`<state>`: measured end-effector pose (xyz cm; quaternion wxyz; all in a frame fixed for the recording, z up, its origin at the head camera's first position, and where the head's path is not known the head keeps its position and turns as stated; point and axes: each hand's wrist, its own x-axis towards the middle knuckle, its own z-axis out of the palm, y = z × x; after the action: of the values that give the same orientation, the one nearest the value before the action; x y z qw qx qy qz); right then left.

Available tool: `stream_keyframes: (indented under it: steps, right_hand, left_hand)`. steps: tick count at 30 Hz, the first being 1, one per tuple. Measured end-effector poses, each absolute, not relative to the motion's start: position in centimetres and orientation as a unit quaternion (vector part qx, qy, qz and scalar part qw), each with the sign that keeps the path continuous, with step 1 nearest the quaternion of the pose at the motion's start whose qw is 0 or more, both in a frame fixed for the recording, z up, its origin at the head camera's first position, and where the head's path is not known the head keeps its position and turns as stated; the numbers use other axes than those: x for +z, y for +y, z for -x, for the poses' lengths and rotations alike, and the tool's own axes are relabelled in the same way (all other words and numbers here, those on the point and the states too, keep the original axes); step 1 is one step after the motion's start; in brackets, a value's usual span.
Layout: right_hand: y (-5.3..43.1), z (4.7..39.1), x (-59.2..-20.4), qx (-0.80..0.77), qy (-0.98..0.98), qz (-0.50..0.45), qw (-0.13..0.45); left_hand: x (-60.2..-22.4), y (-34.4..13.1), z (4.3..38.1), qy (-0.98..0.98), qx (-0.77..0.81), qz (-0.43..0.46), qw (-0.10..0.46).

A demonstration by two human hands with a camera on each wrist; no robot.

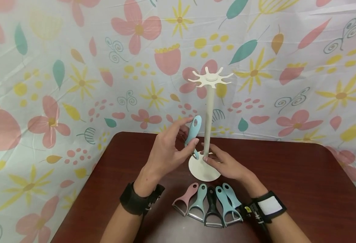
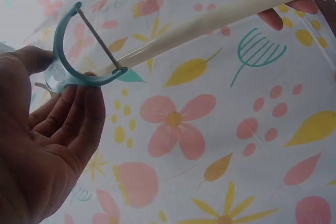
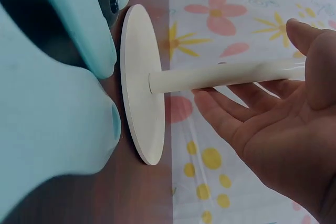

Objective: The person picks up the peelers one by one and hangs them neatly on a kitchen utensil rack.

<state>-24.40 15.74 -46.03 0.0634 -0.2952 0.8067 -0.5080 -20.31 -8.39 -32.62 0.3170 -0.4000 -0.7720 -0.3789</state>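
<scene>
My left hand (image 1: 166, 148) pinches a light blue Y-shaped peeler (image 1: 194, 128) between thumb and fingers. Its holed handle points up and its blade end points down, just left of the pole. In the left wrist view, the peeler's curved head and metal blade (image 2: 98, 39) show beyond the fingers. A white stand (image 1: 209, 118) rises from a round base (image 1: 204, 170) on the table. Low on its pole, my right hand (image 1: 228, 165) rests with loosely extended fingers against the far side. The right wrist view shows the thumb (image 3: 304, 35) lifted away from the pole.
Several peelers lie fanned in front of the base: a pink one (image 1: 187, 197), a black one (image 1: 212, 206) and light blue ones (image 1: 224, 202). The stand's top carries a ring of white hooks (image 1: 210, 79). Behind the dark red table (image 1: 302, 182) hangs a flowered cloth (image 1: 90, 84).
</scene>
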Motion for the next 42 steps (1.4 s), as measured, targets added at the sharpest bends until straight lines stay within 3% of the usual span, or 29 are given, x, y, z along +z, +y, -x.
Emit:
stream_keyframes:
  steps: [9, 27, 42]
  right_hand:
    - [15.1, 24.6, -45.9, -0.548, 0.786, 0.275, 0.081]
    - [13.9, 25.9, -46.3, -0.630, 0.735, 0.243, 0.060]
    - [12.7, 26.2, -47.0, -0.650, 0.719, 0.234, 0.076]
  left_hand:
    - [-32.1, -8.1, 20.9, -0.752, -0.404, 0.397, 0.337]
    - [-29.6, -7.4, 21.9, -0.717, -0.405, 0.411, 0.391]
    - [-24.8, -6.2, 20.3, -0.665, -0.433, 0.408, 0.452]
